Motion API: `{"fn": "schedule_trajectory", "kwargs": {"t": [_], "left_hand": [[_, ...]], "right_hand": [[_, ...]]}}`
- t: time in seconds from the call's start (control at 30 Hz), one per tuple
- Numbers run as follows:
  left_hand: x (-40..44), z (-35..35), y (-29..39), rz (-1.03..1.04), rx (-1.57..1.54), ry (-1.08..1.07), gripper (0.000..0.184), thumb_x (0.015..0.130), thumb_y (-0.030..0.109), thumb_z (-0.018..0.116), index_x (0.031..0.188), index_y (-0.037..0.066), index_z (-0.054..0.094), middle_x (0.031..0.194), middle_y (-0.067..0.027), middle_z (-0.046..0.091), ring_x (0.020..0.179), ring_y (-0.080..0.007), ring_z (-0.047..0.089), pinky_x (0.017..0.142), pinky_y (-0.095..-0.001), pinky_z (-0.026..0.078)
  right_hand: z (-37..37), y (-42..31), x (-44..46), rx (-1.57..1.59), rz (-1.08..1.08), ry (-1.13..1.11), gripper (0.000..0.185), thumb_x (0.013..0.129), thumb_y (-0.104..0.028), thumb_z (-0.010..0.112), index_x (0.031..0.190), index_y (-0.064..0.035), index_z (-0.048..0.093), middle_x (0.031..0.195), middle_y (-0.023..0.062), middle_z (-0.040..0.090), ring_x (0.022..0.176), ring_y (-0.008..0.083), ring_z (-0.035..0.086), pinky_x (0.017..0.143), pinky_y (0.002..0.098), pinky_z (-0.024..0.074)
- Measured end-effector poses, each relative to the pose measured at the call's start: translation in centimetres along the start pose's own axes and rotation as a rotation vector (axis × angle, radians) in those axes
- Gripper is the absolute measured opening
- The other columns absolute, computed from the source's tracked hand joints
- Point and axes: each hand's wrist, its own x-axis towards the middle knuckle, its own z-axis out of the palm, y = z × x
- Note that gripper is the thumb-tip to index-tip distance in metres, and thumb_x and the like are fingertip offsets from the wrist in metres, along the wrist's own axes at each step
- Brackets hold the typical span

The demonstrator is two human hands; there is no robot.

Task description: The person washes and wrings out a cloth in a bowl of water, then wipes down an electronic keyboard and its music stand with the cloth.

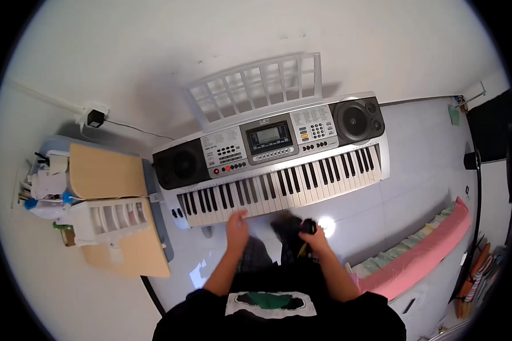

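An electronic keyboard (267,153) in silver and black stands in front of me, with a small screen, buttons, a speaker at each end and a music rest (256,85) rising behind. My left hand (237,228) is at the front edge of the white keys, fingers partly spread, and nothing shows in it. Lower to the right, my right hand (316,237) is closed around a dark object (308,227) with a round black end. Its kind is hard to make out. A blurred dark shape lies just left of that hand, over my legs.
On the left is a wooden desk (108,170) with a white plastic rack (114,219) and clutter. A black plug (95,118) sits in the wall socket, its cable running toward the keyboard. A bed with a pink cover (421,256) is at right.
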Motion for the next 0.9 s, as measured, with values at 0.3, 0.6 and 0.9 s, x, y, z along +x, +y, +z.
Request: {"fn": "schedule_trajectory", "kwargs": {"t": [0.3, 0.6, 0.9], "left_hand": [[21.9, -6.0, 3.1, 0.034, -0.175, 0.241, 0.048, 0.084, 0.002, 0.054, 0.13, -0.002, 0.038, 0.122, -0.019, 0.047, 0.11, -0.028, 0.051, 0.096, -0.0354, 0.04], [34.8, -4.9, -2.0, -0.045, -0.128, 0.135, 0.055, 0.085, 0.013, 0.061, 0.13, -0.006, 0.036, 0.122, -0.0209, 0.051, 0.111, -0.0304, 0.051, 0.096, -0.0376, 0.039], [34.8, -4.6, -2.6, -0.133, 0.161, 0.051, 0.051, 0.086, 0.007, 0.056, 0.131, -0.007, 0.035, 0.125, -0.0238, 0.05, 0.113, -0.0323, 0.053, 0.095, -0.0355, 0.042]], "right_hand": [[4.4, -20.6, 8.7, -0.941, -0.972, 0.389, 0.053, 0.06, 0.001, 0.074, 0.107, -0.0068, 0.05, 0.104, 0.0142, 0.056, 0.084, 0.0365, 0.061, 0.068, 0.0412, 0.0517], [11.9, -28.0, 18.7, -1.23, -1.052, 0.662, 0.036, 0.069, 0.0, 0.058, 0.103, -0.013, 0.059, 0.105, 0.0132, 0.058, 0.09, 0.0326, 0.06, 0.071, 0.0388, 0.0503], [11.1, -25.7, 26.4, -1.453, -0.999, 0.382, 0.048, 0.061, -0.005, 0.07, 0.106, -0.0134, 0.057, 0.116, 0.0121, 0.05, 0.107, 0.0333, 0.049, 0.089, 0.0433, 0.0405]]}}
